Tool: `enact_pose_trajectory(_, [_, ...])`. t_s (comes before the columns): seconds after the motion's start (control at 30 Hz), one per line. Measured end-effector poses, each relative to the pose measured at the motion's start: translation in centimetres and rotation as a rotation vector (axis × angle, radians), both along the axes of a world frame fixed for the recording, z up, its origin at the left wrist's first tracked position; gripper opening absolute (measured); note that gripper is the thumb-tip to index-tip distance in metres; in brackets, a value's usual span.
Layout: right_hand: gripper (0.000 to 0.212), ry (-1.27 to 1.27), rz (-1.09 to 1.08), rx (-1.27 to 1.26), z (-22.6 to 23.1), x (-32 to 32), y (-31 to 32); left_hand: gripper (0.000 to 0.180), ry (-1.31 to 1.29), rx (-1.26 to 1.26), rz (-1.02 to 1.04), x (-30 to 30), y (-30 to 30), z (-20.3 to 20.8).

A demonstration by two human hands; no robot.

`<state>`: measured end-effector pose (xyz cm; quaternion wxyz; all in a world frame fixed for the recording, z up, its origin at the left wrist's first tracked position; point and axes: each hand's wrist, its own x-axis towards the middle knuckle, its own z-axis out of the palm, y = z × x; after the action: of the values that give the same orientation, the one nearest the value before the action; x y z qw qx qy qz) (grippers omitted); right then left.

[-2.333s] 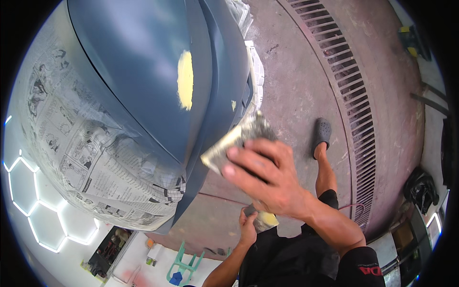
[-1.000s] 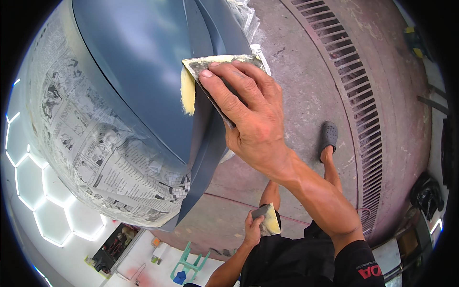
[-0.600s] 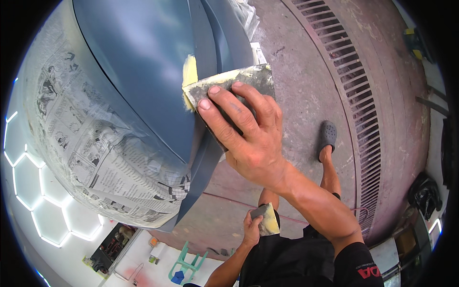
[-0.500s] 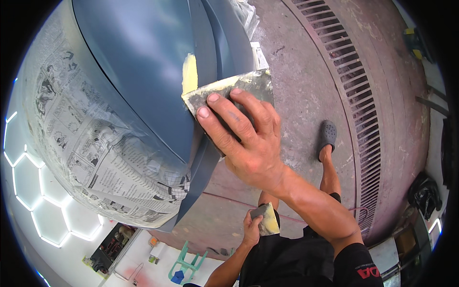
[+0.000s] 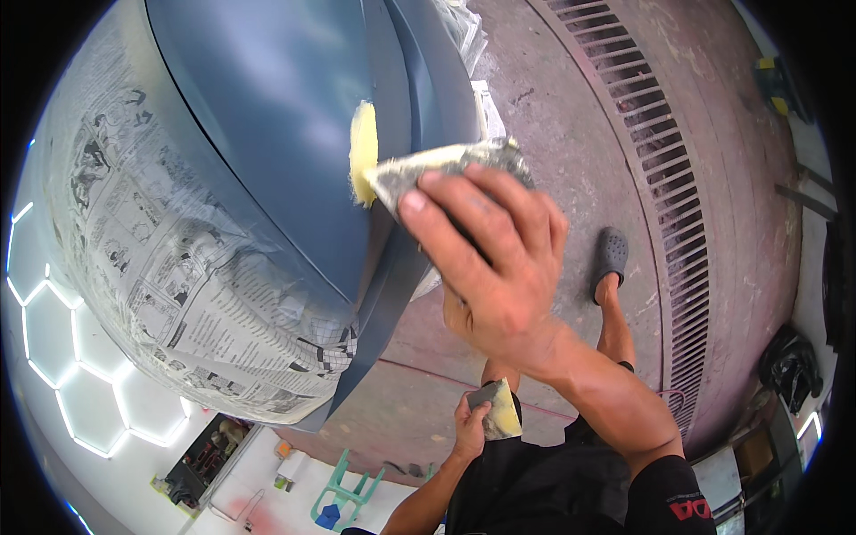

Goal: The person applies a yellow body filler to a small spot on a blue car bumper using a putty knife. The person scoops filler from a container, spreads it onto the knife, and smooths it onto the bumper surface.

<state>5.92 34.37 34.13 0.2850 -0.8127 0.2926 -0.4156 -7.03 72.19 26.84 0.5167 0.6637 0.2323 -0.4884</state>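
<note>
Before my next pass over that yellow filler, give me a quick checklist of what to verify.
1. Right hand grips the spreader: ok.
2. Spreader edge meets the yellow filler patch on the blue car panel: ok.
3. Left hand holds the small board with yellow filler: ok.
4. Newspaper masking covers the area beside the panel: ok.
5. Filler spread smooth: cannot tell.
6. Footing, grey clog on the concrete floor beside the drain grate: ok.

Right hand [image 5: 499, 267]: slid lower down the panel with its spreader [image 5: 446, 165].
Yellow filler patch [image 5: 362, 165]: came uncovered again, left of the spreader.
</note>
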Motion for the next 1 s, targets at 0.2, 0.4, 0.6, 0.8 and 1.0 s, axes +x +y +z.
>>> enact_pose_trajectory(0.2, [0.054, -0.061, -0.059, -0.085, -1.6, 2.7, -3.4, 0.014, -0.002, 0.003, 0.01, -0.1, 0.0, 0.0])
enact_pose_trajectory(0.4, [0.052, -0.005, -0.025, -0.109, -0.7, 1.8, -1.7, 0.014, 0.002, 0.016, -0.003, -0.3, 0.3, -0.2])
enact_pose_trajectory(0.6, [0.051, 0.041, 0.009, -0.057, -0.9, 0.4, 1.7, 0.015, 0.013, 0.004, 0.005, -0.3, 0.1, 0.0])
enact_pose_trajectory(0.8, [0.044, 0.082, 0.0, -0.077, -1.1, 0.1, 2.8, 0.016, -0.006, 0.008, -0.018, -0.4, 0.2, 0.0])
enact_pose_trajectory(1.0, [0.042, 0.099, -0.005, -0.08, -0.8, -1.0, 2.9, 0.015, -0.004, 0.012, -0.02, -0.4, -0.1, 0.1])
